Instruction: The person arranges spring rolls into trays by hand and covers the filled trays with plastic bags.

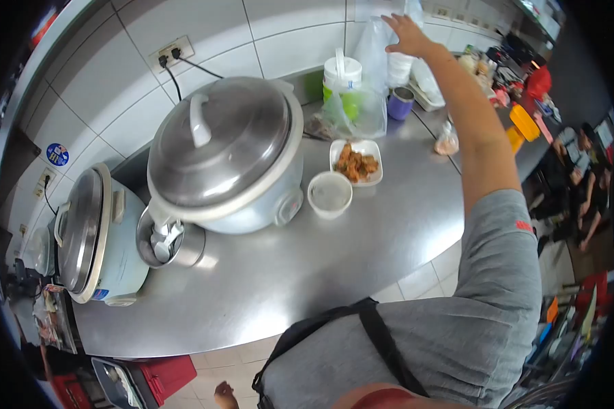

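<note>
My right hand (408, 35) reaches up to the back wall, fingers apart, beside a clear plastic bag (371, 51) and above a stack of white containers (399, 71). Whether the fingertips touch the bag, I cannot tell. Low at the frame's bottom edge is my left hand (226, 395), small and partly cut off, away from the counter. On the steel counter (266, 279) a square white tray (377, 154) carries browned food pieces (355, 163). A round lidded tub (330, 195) stands in front of it.
A big rice cooker (228, 146) and another cooker (92, 232) stand left, with a metal pot of utensils (191, 247) between them. At the back are a white-and-green jug (342, 71) and a purple cup (400, 103). A red-lidded bin (167, 378) sits below. People (580, 177) are at far right.
</note>
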`<move>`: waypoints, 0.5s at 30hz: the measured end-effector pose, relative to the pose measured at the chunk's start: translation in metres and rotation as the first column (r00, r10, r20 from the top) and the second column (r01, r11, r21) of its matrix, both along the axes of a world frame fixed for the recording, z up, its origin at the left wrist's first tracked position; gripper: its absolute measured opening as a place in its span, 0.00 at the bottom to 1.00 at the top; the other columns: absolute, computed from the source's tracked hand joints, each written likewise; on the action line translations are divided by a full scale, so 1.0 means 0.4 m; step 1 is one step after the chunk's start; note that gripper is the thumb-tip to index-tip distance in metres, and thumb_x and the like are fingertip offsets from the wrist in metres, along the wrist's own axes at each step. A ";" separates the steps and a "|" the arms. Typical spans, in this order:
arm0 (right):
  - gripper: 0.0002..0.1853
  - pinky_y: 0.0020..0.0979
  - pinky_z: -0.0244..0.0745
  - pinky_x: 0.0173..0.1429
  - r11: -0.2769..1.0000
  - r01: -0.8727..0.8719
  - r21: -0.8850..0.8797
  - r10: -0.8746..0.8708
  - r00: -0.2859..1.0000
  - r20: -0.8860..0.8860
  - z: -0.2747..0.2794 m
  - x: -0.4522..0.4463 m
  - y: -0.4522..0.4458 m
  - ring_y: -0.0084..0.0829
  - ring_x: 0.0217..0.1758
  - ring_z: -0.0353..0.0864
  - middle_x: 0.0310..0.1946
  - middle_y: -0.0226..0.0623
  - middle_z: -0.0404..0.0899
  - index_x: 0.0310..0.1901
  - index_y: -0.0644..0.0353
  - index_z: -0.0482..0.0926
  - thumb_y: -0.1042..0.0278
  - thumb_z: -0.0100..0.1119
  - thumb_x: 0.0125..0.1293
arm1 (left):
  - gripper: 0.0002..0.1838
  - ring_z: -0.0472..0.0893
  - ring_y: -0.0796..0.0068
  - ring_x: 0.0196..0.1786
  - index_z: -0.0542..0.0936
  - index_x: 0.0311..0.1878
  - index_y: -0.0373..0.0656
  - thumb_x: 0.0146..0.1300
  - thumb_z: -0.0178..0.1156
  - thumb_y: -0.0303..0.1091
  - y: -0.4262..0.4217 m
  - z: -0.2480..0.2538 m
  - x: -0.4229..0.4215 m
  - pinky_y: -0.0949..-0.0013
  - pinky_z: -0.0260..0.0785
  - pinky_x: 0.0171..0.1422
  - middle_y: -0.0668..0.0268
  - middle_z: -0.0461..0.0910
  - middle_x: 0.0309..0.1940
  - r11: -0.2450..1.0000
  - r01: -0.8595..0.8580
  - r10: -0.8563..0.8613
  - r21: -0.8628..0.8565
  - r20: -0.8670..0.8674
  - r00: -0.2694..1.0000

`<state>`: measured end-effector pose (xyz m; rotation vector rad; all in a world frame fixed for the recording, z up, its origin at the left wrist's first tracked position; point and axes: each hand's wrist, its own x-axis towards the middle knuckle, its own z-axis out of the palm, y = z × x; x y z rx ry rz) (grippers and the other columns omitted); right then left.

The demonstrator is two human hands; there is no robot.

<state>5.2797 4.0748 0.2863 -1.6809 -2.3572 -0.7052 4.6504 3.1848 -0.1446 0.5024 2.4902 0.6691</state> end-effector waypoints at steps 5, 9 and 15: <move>0.43 0.46 0.67 0.73 0.973 -0.168 0.160 0.226 0.846 -0.483 -0.160 0.014 0.294 0.59 0.71 0.66 0.69 0.53 0.68 0.71 0.55 0.65 0.66 0.74 0.53 | 0.20 0.85 0.59 0.50 0.78 0.62 0.36 0.71 0.58 0.35 -0.031 0.268 0.178 0.62 0.77 0.57 0.51 0.83 0.56 0.990 -0.117 0.130 0.085 -0.181 0.975; 0.16 0.47 0.78 0.55 0.959 -0.186 0.214 0.265 0.856 -0.444 -0.118 0.053 0.413 0.51 0.50 0.83 0.45 0.50 0.83 0.49 0.59 0.82 0.73 0.68 0.58 | 0.21 0.81 0.63 0.53 0.76 0.62 0.36 0.79 0.48 0.43 0.207 0.532 0.308 0.62 0.71 0.62 0.55 0.80 0.58 0.980 -0.124 0.176 0.155 -0.383 0.907; 0.31 0.49 0.71 0.67 0.925 -0.280 0.258 0.379 0.622 -0.685 0.164 0.166 0.246 0.47 0.65 0.76 0.67 0.51 0.72 0.69 0.54 0.70 0.59 0.66 0.66 | 0.13 0.83 0.66 0.51 0.81 0.53 0.30 0.69 0.53 0.15 0.821 0.857 0.556 0.64 0.76 0.58 0.53 0.83 0.49 0.829 0.400 -0.020 0.391 -0.695 0.719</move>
